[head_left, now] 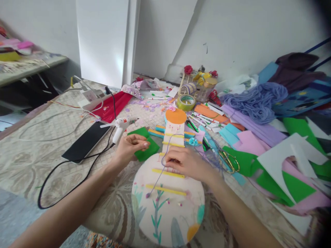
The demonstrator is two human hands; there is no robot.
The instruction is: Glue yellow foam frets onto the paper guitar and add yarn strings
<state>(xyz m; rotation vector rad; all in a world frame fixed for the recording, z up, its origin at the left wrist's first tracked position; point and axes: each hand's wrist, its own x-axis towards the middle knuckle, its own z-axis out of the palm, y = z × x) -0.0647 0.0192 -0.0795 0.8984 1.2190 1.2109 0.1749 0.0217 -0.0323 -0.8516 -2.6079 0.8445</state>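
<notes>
A guitar-shaped paper craft (168,203) lies in front of me, with a round painted body, yellow strips across it, a pale neck and an orange disc (176,115) on top. A purple string (165,151) runs down its middle. My right hand (187,163) rests on the body with fingers closed, pressing the string near a yellow strip. My left hand (130,146) is closed on a green felt piece (144,144) beside the craft's left edge.
A white glue gun (119,129) with black cable and a dark phone (86,141) lie to the left. Gold scissors (229,161), markers, a tape roll (186,102), purple yarn (256,101) and coloured felt sheets crowd the right.
</notes>
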